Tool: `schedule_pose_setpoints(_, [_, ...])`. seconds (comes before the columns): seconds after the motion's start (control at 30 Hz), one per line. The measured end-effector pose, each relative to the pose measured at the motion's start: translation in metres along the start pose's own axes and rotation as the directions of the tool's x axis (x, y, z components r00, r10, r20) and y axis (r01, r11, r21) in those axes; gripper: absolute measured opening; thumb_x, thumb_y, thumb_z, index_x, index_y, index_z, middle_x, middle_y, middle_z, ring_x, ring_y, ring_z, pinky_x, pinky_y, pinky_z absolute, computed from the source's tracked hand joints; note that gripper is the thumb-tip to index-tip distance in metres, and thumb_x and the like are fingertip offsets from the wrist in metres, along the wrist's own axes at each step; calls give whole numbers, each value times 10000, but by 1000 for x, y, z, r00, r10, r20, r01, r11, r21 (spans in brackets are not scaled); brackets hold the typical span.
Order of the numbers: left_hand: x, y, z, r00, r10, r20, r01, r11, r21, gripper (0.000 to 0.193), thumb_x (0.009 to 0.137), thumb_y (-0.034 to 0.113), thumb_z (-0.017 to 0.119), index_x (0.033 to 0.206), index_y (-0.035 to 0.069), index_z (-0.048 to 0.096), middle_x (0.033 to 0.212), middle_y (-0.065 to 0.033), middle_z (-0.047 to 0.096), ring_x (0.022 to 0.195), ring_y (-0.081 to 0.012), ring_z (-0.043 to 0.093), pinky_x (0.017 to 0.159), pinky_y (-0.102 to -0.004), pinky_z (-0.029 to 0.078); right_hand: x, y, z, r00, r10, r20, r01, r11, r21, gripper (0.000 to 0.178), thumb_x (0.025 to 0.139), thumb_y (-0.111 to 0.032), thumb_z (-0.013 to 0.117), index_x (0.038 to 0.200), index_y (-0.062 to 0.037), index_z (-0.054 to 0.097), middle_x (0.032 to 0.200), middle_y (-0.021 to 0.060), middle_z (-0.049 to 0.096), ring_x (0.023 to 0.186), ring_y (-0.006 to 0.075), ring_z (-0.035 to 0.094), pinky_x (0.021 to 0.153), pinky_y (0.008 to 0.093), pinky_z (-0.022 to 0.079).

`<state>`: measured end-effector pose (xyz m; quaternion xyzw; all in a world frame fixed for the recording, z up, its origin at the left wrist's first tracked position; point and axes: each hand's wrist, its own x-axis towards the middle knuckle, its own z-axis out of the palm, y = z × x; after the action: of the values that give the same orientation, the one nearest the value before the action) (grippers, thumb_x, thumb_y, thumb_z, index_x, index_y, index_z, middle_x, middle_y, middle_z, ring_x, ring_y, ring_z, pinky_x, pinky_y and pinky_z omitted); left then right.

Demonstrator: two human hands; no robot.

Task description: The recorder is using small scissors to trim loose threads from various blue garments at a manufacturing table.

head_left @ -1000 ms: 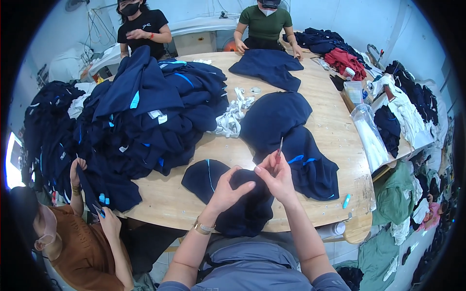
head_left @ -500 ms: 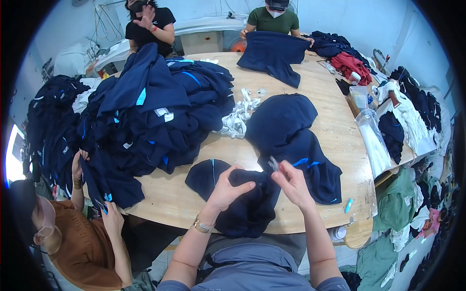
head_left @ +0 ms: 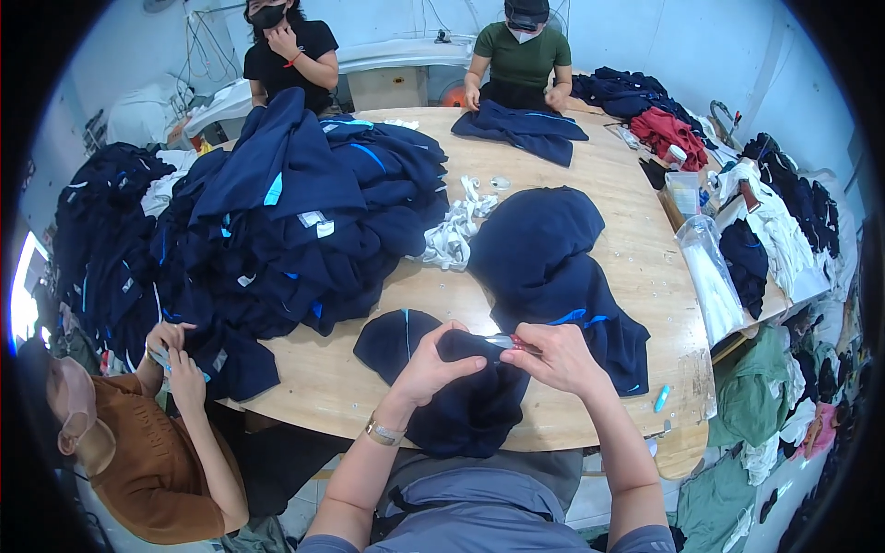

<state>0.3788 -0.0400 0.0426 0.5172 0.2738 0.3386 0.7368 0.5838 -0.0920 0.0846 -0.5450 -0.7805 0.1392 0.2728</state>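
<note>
A navy garment (head_left: 468,415) hangs over the table edge right in front of me, bunched up. My left hand (head_left: 431,369) is closed on its upper edge, thumb on the near side. My right hand (head_left: 558,358) grips red-handled thread snips (head_left: 502,340), and their silver blades point left at the fabric edge by my left fingers. Part of the handle is hidden in my fingers. Beyond my hands lies another navy garment (head_left: 535,235) with bright blue trim. A navy piece (head_left: 392,339) with a light blue stripe rests beside my left hand.
A large heap of navy garments (head_left: 304,217) covers the table's left side. White strips (head_left: 449,241) lie near the middle. A turquoise pen-like item (head_left: 662,398) is at the right edge. One person (head_left: 161,452) works at my left; two others are across the table (head_left: 636,267).
My right hand has brought the snips down and left to the fabric edge. Across the table, a person has lowered a navy garment onto the tabletop. The person at left has brought both hands together.
</note>
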Motion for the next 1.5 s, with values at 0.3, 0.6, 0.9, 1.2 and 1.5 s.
schedule_pose_setpoints(0.3, [0,3,-2,1000,-12,-20,12,1000,-16,305,705,37,740,913,66,519,859,4,561,799,-62,509,711,-211,423,9,7,1,993,114,-36,-105,974,199,349,819,-340,624,731,-42,463,597,91,484,518,252,491,483,312,371])
schedule_pose_setpoints(0.6, [1,-12,12,957,289,-19,-233,805,546,607,667,240,777,1107,52,404,992,-150,523,943,-253,543,807,-323,438,13,-10,16,989,129,76,-149,881,450,307,734,-104,710,830,-26,429,658,49,447,602,121,391,547,263,359])
schedule_pose_setpoints(0.9, [-32,-55,6,857,495,-143,-36,334,942,497,630,216,788,1028,56,537,957,-129,498,913,-295,521,767,-353,462,-5,-17,-18,903,114,-414,-19,974,227,226,753,55,608,771,-27,398,661,52,387,554,145,331,522,246,308])
schedule_pose_setpoints(1.2, [-32,-56,1,983,39,-180,99,714,693,520,710,318,749,1060,67,459,850,-132,539,713,-228,564,666,-338,478,-12,0,-17,721,183,-669,-31,972,232,259,777,29,620,768,-33,369,651,45,373,547,127,308,510,232,294])
schedule_pose_setpoints(1.5, [-14,-115,-20,955,-141,-259,270,772,576,233,841,135,626,1022,16,541,882,-36,618,682,-96,583,634,-248,489,-19,-5,-12,683,213,-699,-16,961,278,301,792,22,617,757,-37,323,661,30,363,587,104,339,530,219,290])
